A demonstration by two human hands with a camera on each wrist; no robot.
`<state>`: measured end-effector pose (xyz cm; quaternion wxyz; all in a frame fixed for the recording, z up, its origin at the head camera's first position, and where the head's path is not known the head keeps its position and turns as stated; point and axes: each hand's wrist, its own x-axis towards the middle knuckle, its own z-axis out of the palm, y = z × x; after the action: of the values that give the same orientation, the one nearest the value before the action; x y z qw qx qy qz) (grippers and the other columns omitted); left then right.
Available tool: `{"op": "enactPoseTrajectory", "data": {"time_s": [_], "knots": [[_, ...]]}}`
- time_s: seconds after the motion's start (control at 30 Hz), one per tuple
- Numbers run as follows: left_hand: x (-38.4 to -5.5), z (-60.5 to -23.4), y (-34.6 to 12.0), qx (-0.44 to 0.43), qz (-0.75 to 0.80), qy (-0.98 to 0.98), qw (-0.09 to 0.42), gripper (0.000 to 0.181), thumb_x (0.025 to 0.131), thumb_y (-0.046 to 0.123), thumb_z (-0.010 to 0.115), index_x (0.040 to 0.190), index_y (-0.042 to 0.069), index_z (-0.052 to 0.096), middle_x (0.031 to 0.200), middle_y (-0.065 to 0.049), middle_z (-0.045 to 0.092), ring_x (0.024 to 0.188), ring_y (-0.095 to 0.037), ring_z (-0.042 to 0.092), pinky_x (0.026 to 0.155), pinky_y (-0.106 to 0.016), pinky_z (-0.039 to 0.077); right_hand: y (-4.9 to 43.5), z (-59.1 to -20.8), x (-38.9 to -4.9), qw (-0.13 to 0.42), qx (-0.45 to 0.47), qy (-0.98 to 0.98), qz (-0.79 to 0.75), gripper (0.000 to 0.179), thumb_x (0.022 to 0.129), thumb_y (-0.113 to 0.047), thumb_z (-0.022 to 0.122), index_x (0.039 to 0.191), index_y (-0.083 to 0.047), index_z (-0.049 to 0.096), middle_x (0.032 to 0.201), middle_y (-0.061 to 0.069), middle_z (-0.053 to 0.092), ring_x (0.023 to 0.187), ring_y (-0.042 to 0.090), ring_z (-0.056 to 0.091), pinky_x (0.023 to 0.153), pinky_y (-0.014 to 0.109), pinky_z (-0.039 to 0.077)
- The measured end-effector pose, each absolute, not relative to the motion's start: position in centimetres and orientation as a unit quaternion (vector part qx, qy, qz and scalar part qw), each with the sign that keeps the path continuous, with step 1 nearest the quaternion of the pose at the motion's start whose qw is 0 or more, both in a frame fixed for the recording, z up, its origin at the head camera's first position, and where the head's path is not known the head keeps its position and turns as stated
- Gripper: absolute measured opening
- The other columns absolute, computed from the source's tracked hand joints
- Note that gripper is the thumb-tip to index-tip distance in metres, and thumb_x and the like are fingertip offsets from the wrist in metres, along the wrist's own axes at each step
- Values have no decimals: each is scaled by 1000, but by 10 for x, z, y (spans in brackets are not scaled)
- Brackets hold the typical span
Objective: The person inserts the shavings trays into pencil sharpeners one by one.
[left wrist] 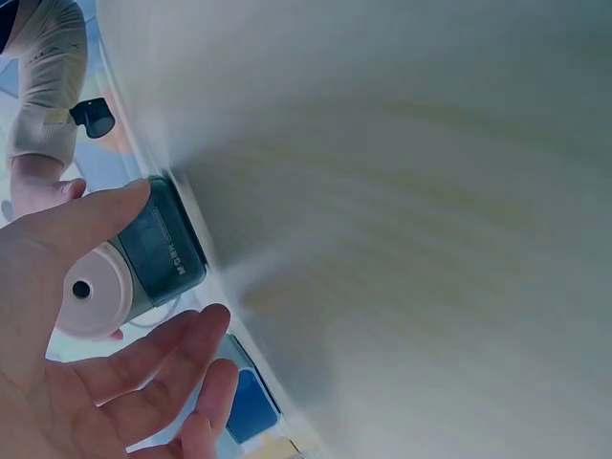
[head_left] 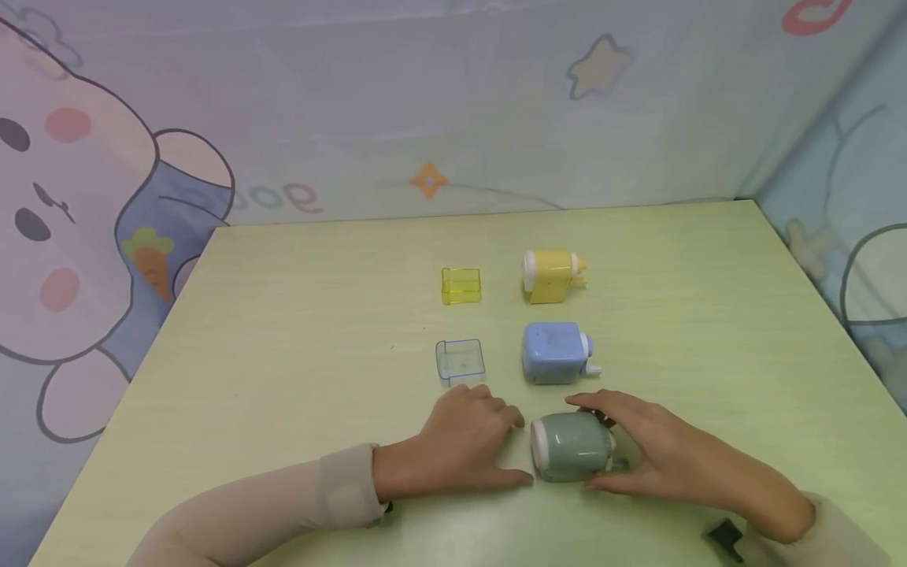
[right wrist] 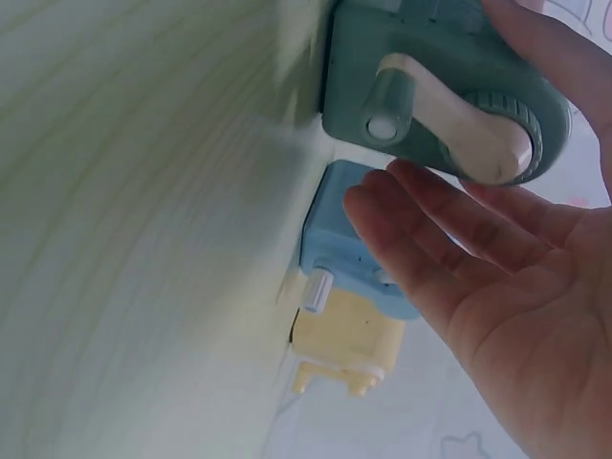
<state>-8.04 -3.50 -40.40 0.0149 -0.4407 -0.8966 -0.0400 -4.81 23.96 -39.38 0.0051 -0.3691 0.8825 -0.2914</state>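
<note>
A green pencil sharpener [head_left: 575,446] lies between the two hands near the front of the table. Its pale round face with a dark pencil hole points at the left hand [head_left: 468,445]. That hand's thumb and fingers are spread near this end, and nothing is gripped in them. At the crank end, the right hand [head_left: 666,449] has its thumb on one side of the body and its loosely extended fingers on the other. A white crank arm [right wrist: 449,124] with a green knob shows in the right wrist view.
Behind stand a blue pencil sharpener [head_left: 555,353] and a yellow pencil sharpener [head_left: 550,276], cranks to the right. To their left lie a clear blue-edged shavings tray [head_left: 462,360] and a transparent yellow tray [head_left: 461,286]. A printed curtain [head_left: 496,102] hangs beyond the table.
</note>
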Motion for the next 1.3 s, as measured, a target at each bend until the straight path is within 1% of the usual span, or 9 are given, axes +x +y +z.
{"op": "enactPoseTrajectory", "data": {"time_s": [0.17, 0.27, 0.4, 0.53, 0.67, 0.8, 1.0, 1.17, 1.3], "knots": [[-81, -406, -43, -431, -39, -901, 10, 59, 75, 71, 71, 106, 21, 74, 86, 11, 67, 74, -9, 51, 61, -24, 36, 246, -396, -51, 18, -370, 877, -306, 82, 75, -40, 88, 139, -6, 51, 121, -8, 61, 98, 7, 60, 80, 35, 55], [-81, -407, -48, -426, -40, -904, 13, 58, 76, 70, 71, 106, 21, 74, 85, 11, 66, 73, -9, 50, 61, -24, 36, 251, -398, -53, 22, -373, 873, -314, 82, 73, -35, 90, 138, -6, 51, 118, -7, 62, 96, 7, 60, 79, 35, 55], [-81, -406, -53, -420, -48, -906, 19, 56, 76, 68, 72, 105, 21, 74, 85, 10, 66, 73, -10, 51, 63, -26, 40, 256, -401, -56, 15, -384, 866, -321, 82, 68, -26, 93, 136, -6, 52, 114, -5, 63, 95, 9, 62, 78, 34, 55], [-82, -405, -56, -410, -49, -911, 8, 53, 77, 65, 72, 105, 20, 73, 85, 9, 67, 74, -11, 52, 64, -26, 41, 260, -404, -58, 13, -386, 863, -324, 81, 66, -21, 95, 134, -5, 54, 113, -2, 65, 94, 12, 64, 78, 33, 55], [-82, -405, -60, -399, -44, -916, -7, 52, 79, 64, 72, 106, 20, 73, 87, 8, 68, 74, -12, 52, 62, -26, 40, 264, -404, -60, 16, -380, 866, -326, 78, 65, -21, 95, 131, -7, 56, 114, -1, 66, 93, 14, 64, 78, 33, 55], [-83, -405, -65, -391, -49, -919, -6, 50, 79, 62, 72, 104, 20, 74, 88, 7, 68, 75, -12, 54, 61, -26, 40, 266, -403, -61, 16, -376, 866, -329, 73, 66, -24, 94, 128, -8, 59, 115, 0, 67, 93, 14, 65, 77, 33, 55], [-84, -405, -75, -365, -57, -929, 2, 47, 79, 62, 73, 102, 20, 74, 92, 5, 70, 84, -15, 60, 66, -29, 44, 272, -401, -62, 14, -358, 868, -344, 69, 67, -30, 94, 125, -10, 62, 113, -2, 68, 92, 13, 66, 78, 29, 54], [-87, -407, -83, -342, -69, -937, 19, 46, 76, 60, 76, 98, 20, 74, 90, 7, 70, 78, -15, 59, 65, -30, 45, 280, -401, -65, 7, -348, 866, -360, 68, 66, -25, 94, 123, -8, 63, 110, -1, 69, 90, 14, 67, 80, 23, 52], [-88, -407, -91, -325, -82, -941, 34, 44, 74, 58, 78, 95, 20, 73, 86, 10, 70, 74, -14, 57, 62, -30, 44, 286, -401, -69, 4, -335, 870, -363, 64, 68, -20, 93, 123, -6, 63, 108, -1, 69, 89, 14, 68, 81, 21, 52]]}}
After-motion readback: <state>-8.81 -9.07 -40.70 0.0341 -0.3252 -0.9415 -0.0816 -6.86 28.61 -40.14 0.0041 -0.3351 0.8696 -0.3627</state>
